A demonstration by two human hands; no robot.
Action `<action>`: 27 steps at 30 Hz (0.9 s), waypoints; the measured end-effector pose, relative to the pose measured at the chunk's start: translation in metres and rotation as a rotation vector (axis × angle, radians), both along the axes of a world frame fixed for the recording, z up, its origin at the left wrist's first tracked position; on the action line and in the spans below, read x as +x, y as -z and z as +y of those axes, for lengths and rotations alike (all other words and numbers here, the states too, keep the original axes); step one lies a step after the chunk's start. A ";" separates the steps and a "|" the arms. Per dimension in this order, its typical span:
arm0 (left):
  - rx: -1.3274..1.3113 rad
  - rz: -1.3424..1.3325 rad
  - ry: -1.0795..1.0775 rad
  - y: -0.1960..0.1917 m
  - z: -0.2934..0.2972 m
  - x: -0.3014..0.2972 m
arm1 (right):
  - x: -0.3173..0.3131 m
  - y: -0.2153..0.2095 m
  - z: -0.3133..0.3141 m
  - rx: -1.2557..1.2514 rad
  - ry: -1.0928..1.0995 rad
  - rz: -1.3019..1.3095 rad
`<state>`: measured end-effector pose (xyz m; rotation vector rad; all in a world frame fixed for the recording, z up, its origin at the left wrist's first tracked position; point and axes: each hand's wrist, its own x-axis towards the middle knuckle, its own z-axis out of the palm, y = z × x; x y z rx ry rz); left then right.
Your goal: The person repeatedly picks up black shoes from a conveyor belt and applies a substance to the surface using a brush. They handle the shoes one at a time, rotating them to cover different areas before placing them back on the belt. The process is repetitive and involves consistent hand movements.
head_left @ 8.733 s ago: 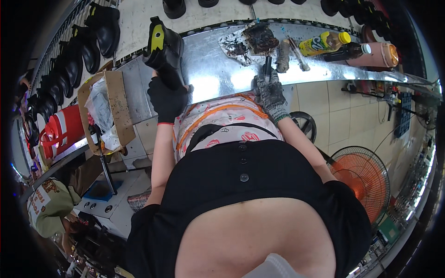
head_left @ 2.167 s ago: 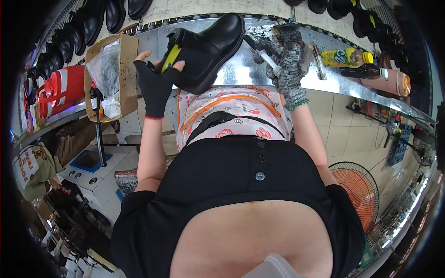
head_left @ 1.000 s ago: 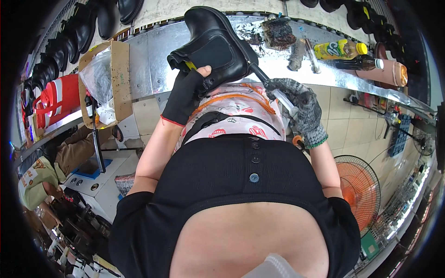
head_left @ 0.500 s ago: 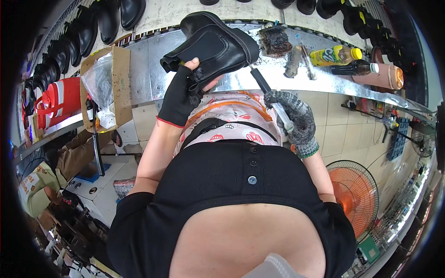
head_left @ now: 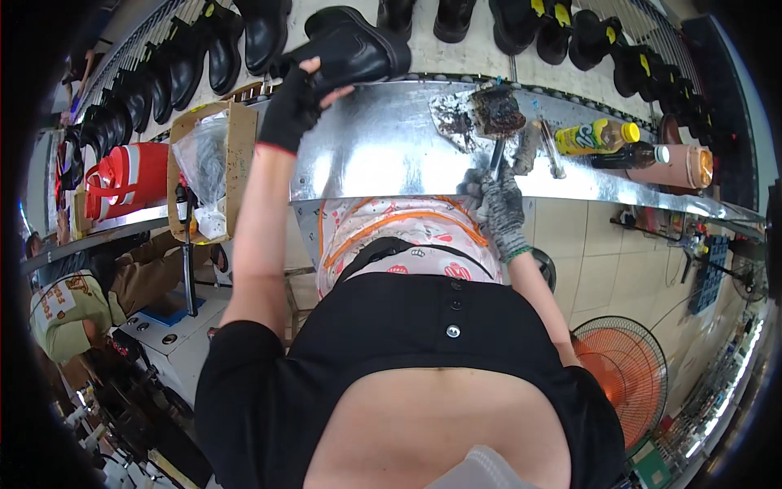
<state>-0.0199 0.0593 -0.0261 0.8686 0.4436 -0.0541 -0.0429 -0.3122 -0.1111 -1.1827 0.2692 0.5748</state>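
Observation:
My left hand [head_left: 295, 104], in a black fingerless glove, is stretched forward and grips a black ankle boot [head_left: 352, 47] by its top, at the far edge of the metal bench [head_left: 383, 155]. My right hand [head_left: 497, 204], in a grey knit glove, holds the handle of a dirty brush [head_left: 494, 114] whose head rests on a stained tray at the back of the bench. Both forearms rise from my black top and patterned apron.
A row of black boots [head_left: 204, 57] lines the conveyor beyond the bench. A cardboard box with a plastic bag [head_left: 210, 167] stands at left beside a red container [head_left: 134, 175]. Bottles [head_left: 599, 137] lie at right. An orange fan [head_left: 621, 375] stands low right. A person in a cap [head_left: 65, 310] sits at left.
My left hand has carried the boot away from my chest up to the far edge of the bench. My right hand has moved the brush off the boot onto the stained tray.

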 end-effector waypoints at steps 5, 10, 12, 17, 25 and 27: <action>0.503 -0.055 0.008 0.015 0.075 0.100 | -0.005 0.030 0.012 0.125 0.059 -0.026; 1.360 0.175 0.010 0.066 0.126 0.182 | -0.003 0.030 0.015 0.075 0.056 0.006; 1.824 0.322 -0.108 0.062 0.088 0.199 | -0.003 0.039 0.009 0.003 0.085 0.013; 1.678 0.235 -0.273 0.086 0.102 0.189 | 0.000 0.042 0.010 -0.009 0.048 0.033; 2.141 0.132 -0.231 0.171 -0.012 0.031 | 0.001 0.041 0.012 0.046 0.072 0.034; 2.074 0.031 -0.058 0.155 -0.039 0.004 | -0.001 0.042 0.011 0.036 0.070 0.036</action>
